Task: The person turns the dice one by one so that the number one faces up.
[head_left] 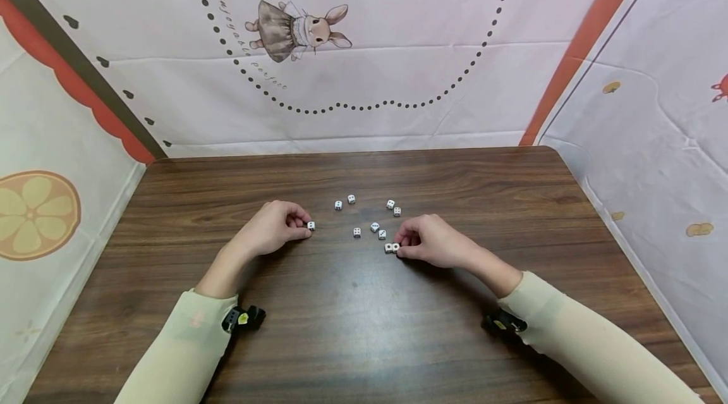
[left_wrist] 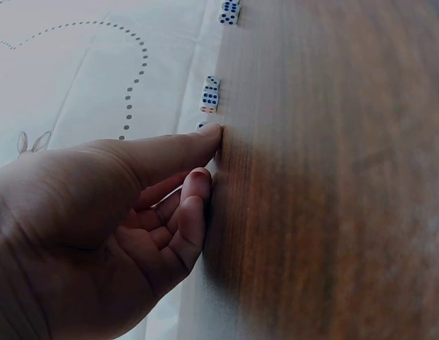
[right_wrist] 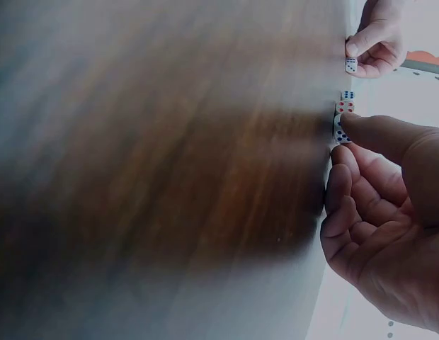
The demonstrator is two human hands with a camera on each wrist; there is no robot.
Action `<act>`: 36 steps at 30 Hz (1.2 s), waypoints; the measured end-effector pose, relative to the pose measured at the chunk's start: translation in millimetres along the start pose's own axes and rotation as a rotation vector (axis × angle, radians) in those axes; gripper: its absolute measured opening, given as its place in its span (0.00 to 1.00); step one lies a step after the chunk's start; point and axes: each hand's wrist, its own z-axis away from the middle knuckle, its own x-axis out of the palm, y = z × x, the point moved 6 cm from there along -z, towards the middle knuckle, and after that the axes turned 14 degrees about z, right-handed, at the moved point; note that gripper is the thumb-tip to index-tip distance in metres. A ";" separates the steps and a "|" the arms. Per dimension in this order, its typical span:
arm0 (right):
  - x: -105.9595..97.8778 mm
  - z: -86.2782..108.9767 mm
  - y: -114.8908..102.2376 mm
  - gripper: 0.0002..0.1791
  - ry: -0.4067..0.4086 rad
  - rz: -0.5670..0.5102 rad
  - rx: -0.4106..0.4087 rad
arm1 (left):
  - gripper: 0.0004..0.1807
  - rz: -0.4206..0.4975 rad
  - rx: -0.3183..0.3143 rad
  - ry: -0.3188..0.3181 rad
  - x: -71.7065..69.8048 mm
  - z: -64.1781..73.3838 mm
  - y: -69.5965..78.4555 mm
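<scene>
At the left of a scatter of small white dice, my left hand [head_left: 277,227] pinches one die [head_left: 311,226] between thumb and fingers, low at the tabletop. In the left wrist view the thumb hides most of that die [left_wrist: 201,126]. Across from it, my right hand [head_left: 435,241] pinches another die [head_left: 395,248], which sits side by side with a second die [head_left: 388,248]. The right wrist view shows the pinched die [right_wrist: 341,133] at the thumb tip, its dark pips facing the camera. The other fingers of both hands are curled in.
Between the hands lie a lone die [head_left: 357,233] and a slanted pair, one die [head_left: 375,227] beside another [head_left: 382,235]. Farther back are a left pair of dice [head_left: 338,205] and a right pair [head_left: 390,204]. The brown wooden table [head_left: 352,341] meets printed cloth [head_left: 398,75] at the back and sides.
</scene>
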 end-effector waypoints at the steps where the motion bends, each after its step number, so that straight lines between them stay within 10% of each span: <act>1: 0.2 -0.7 -0.2 0.05 0.003 0.004 -0.003 | 0.07 0.001 0.001 0.000 0.1 0.1 0.0; 36: -11.6 -11.7 0.5 0.03 0.040 -0.054 -0.003 | 0.06 0.001 0.002 -0.010 0.4 -0.1 0.9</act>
